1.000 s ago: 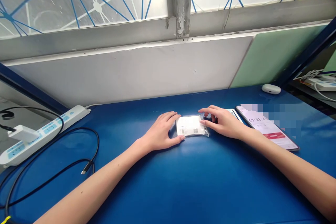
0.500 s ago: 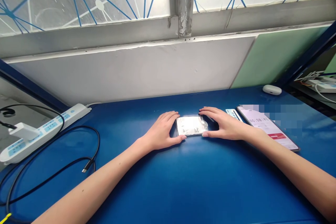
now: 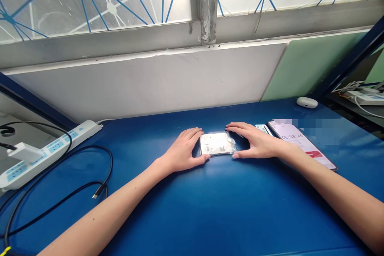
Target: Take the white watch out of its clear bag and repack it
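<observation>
A small clear plastic packet [image 3: 216, 144] with a white printed insert lies flat on the blue table [image 3: 210, 208]. My left hand [image 3: 183, 152] cups its left edge, thumb at the near corner and fingers curled over the far corner. My right hand [image 3: 255, 142] holds its right edge the same way, fingers reaching over the far side and thumb at the near side. Both hands rest on the table and pinch the packet between them.
A phone [image 3: 303, 144] showing a timer lies just right of my right hand, with a small card [image 3: 263, 128] beside it. A white earbud case [image 3: 307, 102] sits at the back right. At the left are a power strip [image 3: 51, 148], a white charger [image 3: 25, 153] and a loose black cable [image 3: 99, 192].
My right hand has slid from on top of the packet's right end to gripping its edge, thumb now at the near side. The packet looks slightly pushed in and shorter. The left hand stayed put.
</observation>
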Available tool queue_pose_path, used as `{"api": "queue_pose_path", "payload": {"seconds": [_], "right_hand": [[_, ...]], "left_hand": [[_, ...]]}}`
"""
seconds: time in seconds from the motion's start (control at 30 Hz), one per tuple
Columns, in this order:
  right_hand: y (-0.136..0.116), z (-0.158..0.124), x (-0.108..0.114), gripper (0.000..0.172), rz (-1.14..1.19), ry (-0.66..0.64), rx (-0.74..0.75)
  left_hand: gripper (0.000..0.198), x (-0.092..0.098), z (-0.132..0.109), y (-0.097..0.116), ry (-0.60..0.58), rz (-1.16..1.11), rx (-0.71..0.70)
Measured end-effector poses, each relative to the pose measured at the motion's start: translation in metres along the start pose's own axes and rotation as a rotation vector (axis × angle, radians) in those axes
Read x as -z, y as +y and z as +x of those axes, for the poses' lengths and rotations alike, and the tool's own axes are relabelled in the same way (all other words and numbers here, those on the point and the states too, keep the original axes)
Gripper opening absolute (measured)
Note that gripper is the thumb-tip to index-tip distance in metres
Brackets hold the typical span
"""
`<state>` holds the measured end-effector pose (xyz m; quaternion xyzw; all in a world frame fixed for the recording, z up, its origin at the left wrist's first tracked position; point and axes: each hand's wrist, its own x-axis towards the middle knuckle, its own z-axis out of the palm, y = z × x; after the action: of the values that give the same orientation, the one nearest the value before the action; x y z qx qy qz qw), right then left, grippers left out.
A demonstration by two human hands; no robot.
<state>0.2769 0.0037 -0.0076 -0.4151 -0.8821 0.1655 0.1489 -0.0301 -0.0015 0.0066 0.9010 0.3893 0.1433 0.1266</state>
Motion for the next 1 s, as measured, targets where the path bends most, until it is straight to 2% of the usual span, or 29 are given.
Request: {"api": "queue_pose_path", "payload": {"seconds": [0.3, 0.53, 0.63, 0.77, 1.0], "right_hand": [[0.000, 0.000, 0.000, 0.087, 0.010, 0.008, 0.009], [-0.028, 0.005, -0.010, 0.069, 0.104, 0.106, -0.117], [-0.036, 0.007, -0.017, 0.062, 0.064, 0.113, -0.064], [-0.034, 0.008, -0.022, 0.049, -0.017, 0.141, -0.033], [-0.034, 0.008, -0.025, 0.048, -0.051, 0.130, -0.011]], "left_hand": [[0.073, 0.001, 0.000, 0.001, -0.014, 0.016, -0.008], [0.071, -0.003, -0.001, -0.005, -0.002, 0.021, -0.027], [0.070, -0.004, 0.000, -0.005, 0.013, 0.019, -0.031], [0.069, -0.002, 0.001, -0.003, -0.003, 0.029, -0.032], [0.064, -0.001, 0.001, -0.003, -0.003, 0.030, -0.041]]}}
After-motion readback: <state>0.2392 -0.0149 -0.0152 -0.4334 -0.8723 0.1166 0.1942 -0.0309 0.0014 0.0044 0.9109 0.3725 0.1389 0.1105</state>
